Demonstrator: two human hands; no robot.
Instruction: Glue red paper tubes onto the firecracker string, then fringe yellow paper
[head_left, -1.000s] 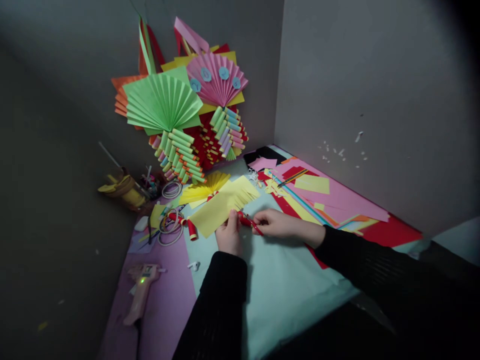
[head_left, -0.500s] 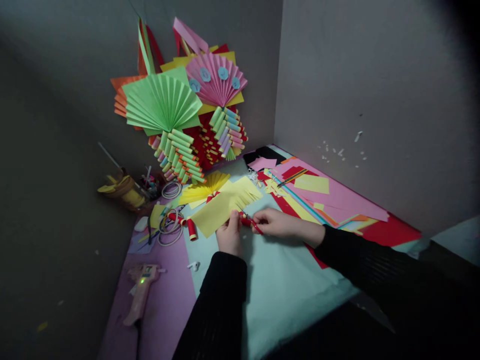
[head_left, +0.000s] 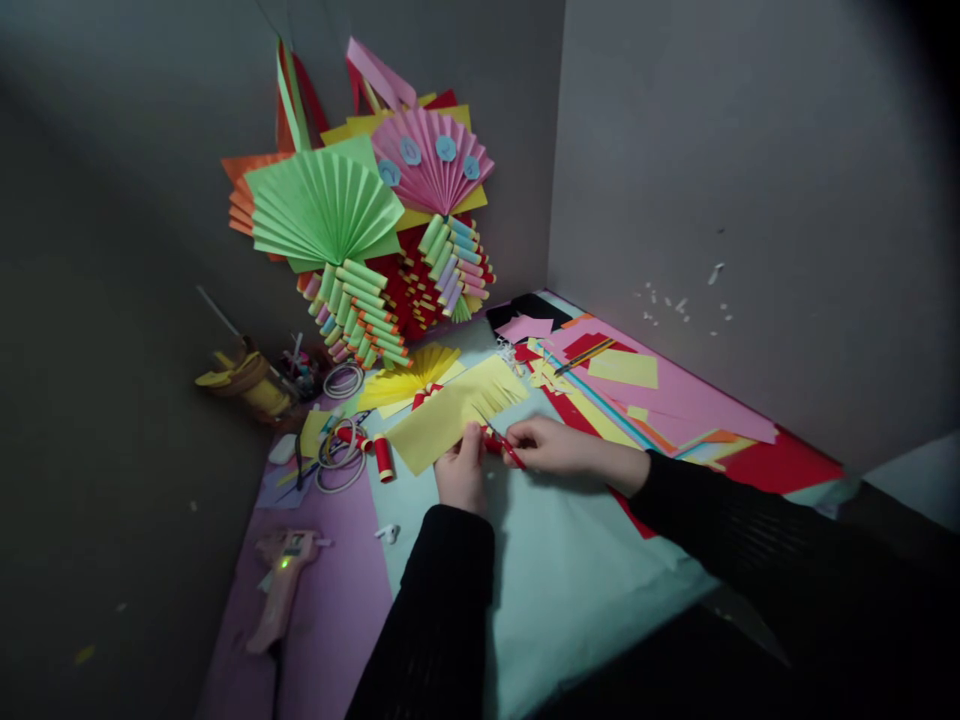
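Observation:
My left hand (head_left: 462,472) pinches the lower edge of a yellow paper strip (head_left: 435,425), thumb on top. Thin slits cut into the strip's right part form a fringe. My right hand (head_left: 547,446) is closed round red-handled scissors (head_left: 512,453), their blades at the paper's lower edge beside my left thumb. Just behind the scissors lie red paper rolls, partly hidden by my hands. Left of the strip stands a red roll with yellow ends (head_left: 383,459). Beyond the strip rests a pleated yellow paper fan (head_left: 420,372).
Green (head_left: 330,200) and pink (head_left: 439,155) paper-fan hangings hang at the back wall. A pink glue gun (head_left: 281,590) with a lit green light lies front left, near a white earbud (head_left: 388,533). Coloured sheets, a pencil and yellow scraps (head_left: 547,377) cover the right side.
The fringed yellow strip has shifted and turned very slightly in my left hand. The scissors have moved only a little at its edge; both hands stay nearly in place.

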